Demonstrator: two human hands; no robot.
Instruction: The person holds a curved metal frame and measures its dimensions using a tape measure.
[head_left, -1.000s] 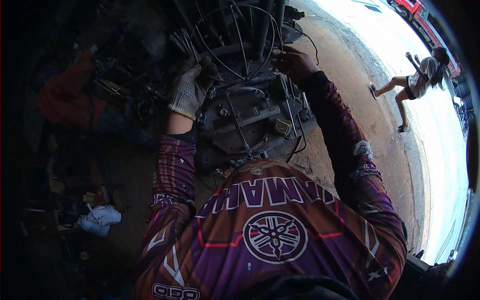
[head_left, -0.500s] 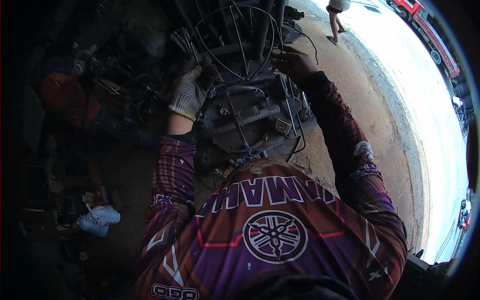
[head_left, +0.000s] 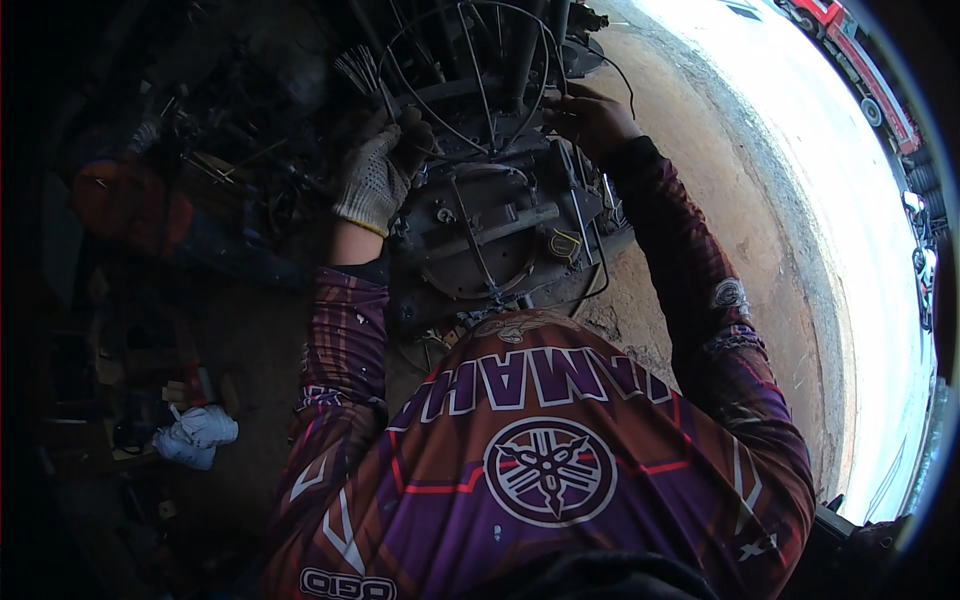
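A round wire frame with spokes (head_left: 491, 150) is held up between my two hands above a dark metal work table. On its left side my left hand (head_left: 375, 180), in a pale knitted glove, has its fingers curled around a fanned bundle of thin rods (head_left: 362, 72); whether it also grips the wire is hard to tell. My right hand (head_left: 597, 120) is bare and closed at the frame's right edge, its fingertips partly in shadow. Below the frame, another wire ring (head_left: 490, 296) lies on the table around a flat metal bar (head_left: 500, 228).
A yellow and black tape measure (head_left: 564, 247) rests right of the bar. Dark posts rise behind the frame. At left, another person in orange (head_left: 130, 205) is among dark metal parts. A white bundle (head_left: 195, 435) lies on the floor; a red truck (head_left: 860, 70) stands outside.
The wire frame and both hands have shifted only slightly. The person walking at the upper right has gone out of view.
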